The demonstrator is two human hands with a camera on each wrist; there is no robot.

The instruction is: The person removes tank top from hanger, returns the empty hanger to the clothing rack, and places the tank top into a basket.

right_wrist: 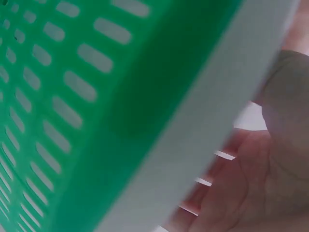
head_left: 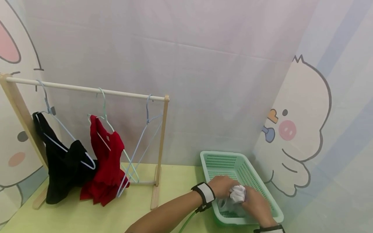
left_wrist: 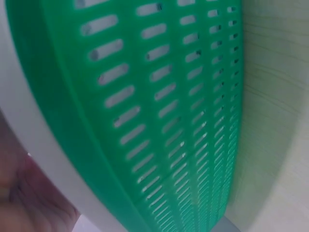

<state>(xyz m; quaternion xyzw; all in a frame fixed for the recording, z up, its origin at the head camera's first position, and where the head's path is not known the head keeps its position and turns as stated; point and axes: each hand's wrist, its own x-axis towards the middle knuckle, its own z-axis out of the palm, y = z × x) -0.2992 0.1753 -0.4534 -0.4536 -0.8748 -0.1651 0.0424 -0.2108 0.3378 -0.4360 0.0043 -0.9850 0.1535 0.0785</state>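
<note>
Over a light green laundry basket (head_left: 233, 221), my left hand (head_left: 222, 186) and right hand (head_left: 257, 204) are close together. Between them is a bunched white cloth (head_left: 238, 194), gripped by the fingers of both. More pale fabric (head_left: 233, 207) lies below it inside the basket. The left wrist view has part of the left hand (left_wrist: 38, 198) beyond the basket's slotted side, its fingertips hidden. In the right wrist view the right hand's palm (right_wrist: 241, 183) shows past the rim, fingers bent and partly covered by it.
To the left stands a wooden rack with a white bar (head_left: 78, 87). On hangers there are a black garment (head_left: 64, 168) and a red garment (head_left: 106, 161); a bare blue hanger (head_left: 147, 111) hangs near the right post (head_left: 162, 139). A printed curtain (head_left: 186, 81) backs the yellow-green table (head_left: 177, 181).
</note>
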